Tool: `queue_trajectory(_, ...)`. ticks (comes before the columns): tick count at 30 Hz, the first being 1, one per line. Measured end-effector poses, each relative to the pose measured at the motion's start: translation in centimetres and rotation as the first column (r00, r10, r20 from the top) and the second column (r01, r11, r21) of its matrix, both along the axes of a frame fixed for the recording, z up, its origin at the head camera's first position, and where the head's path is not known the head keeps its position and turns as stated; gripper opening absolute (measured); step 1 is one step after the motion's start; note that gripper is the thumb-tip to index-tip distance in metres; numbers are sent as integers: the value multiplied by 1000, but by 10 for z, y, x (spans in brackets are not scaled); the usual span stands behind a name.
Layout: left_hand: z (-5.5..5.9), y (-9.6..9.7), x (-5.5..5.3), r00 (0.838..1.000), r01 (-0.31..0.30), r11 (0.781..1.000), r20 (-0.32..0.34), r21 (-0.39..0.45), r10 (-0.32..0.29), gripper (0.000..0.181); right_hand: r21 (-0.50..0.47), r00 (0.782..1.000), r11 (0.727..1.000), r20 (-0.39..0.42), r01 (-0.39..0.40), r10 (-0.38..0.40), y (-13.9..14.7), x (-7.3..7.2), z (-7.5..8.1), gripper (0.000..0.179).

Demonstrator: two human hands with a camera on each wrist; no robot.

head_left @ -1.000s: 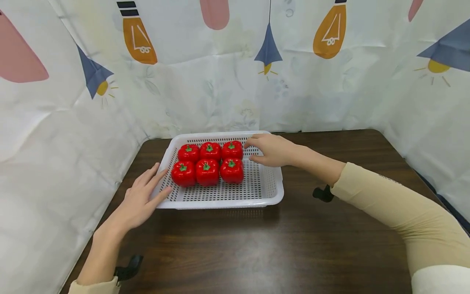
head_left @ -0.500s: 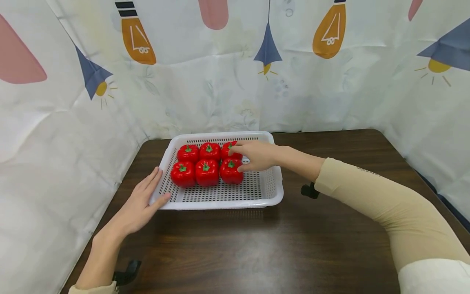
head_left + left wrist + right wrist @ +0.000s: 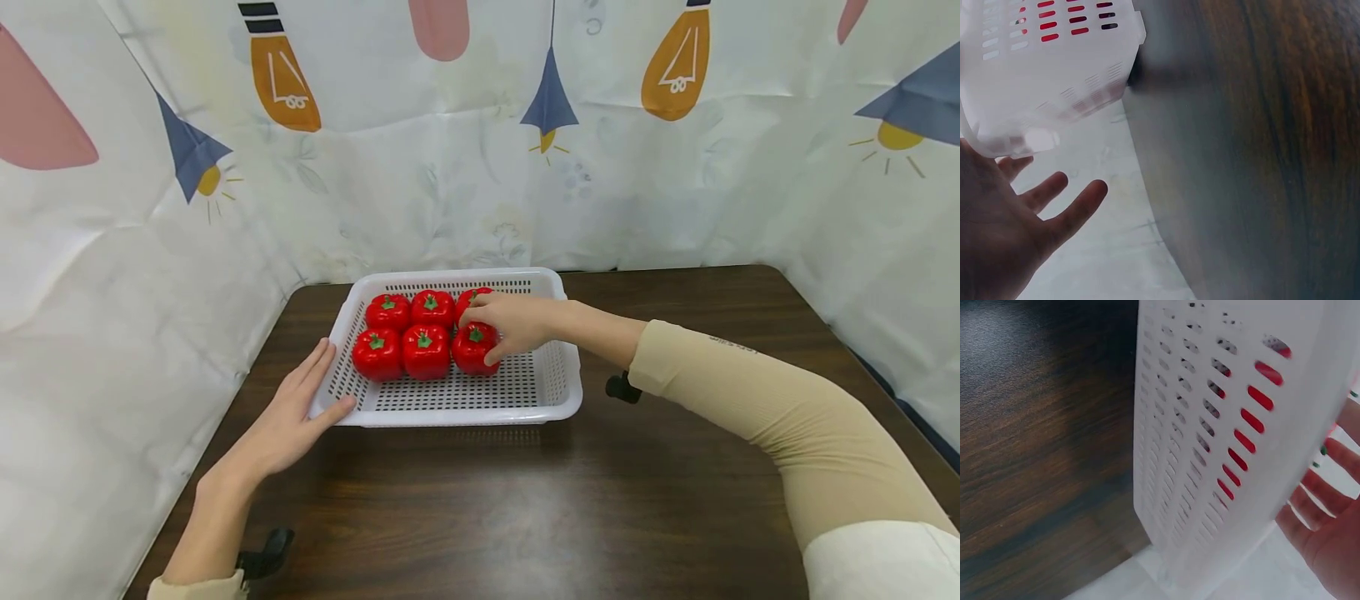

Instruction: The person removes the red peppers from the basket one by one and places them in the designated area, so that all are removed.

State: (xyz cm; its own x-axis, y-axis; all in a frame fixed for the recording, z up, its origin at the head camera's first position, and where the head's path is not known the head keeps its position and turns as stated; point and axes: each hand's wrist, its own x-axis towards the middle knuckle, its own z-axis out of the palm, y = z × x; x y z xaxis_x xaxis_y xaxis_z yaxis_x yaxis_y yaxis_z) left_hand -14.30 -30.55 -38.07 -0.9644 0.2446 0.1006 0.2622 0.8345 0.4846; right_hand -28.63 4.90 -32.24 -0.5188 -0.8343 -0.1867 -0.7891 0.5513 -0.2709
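In the head view a white plastic basket (image 3: 517, 414) holds two rows of glossy red bell peppers (image 3: 427, 353) with green stems. Over its right half reaches my right hand (image 3: 517, 320). Its thumb lies on the near side of the front-right bell pepper (image 3: 474, 350) and its fingers on the far side, gripping it. The hand partly covers the back-right bell pepper (image 3: 467, 298). At the basket's left end, my left hand (image 3: 288, 417) rests with straight, spread fingers against the rim. The right wrist view shows the right fingers (image 3: 1332, 494) reaching over the basket's wall.
Basket and arms are over a dark brown wooden table (image 3: 480, 517). A white curtain (image 3: 450, 167) with printed lamps and bulbs hangs behind and at both sides. A black wrist mount (image 3: 624, 387) juts from below the right sleeve.
My right hand has moved left from the basket's right part onto the front-right bell pepper, and its fingers have closed around it. The left hand has shifted slightly at the rim.
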Motion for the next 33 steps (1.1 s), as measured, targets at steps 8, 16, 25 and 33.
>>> queue_trajectory(8,0,0,1,1000,3,1000,-11,7,-3,92,-10,999,1000,-39,-26,26,-6,5,-4,63)
queue_trajectory(16,1,-1,1,1000,12,1000,-3,4,-12,93,45,1000,999,-17,-16,17,-11,8,-7,67)
queue_trajectory(25,3,-2,2,1000,11,1000,12,-6,-11,94,29,1000,1000,28,-4,3,-11,8,-10,61)
queue_trajectory(33,1,-1,0,1000,7,1000,24,26,-8,93,-4,998,1000,53,-20,20,-6,8,-10,59)
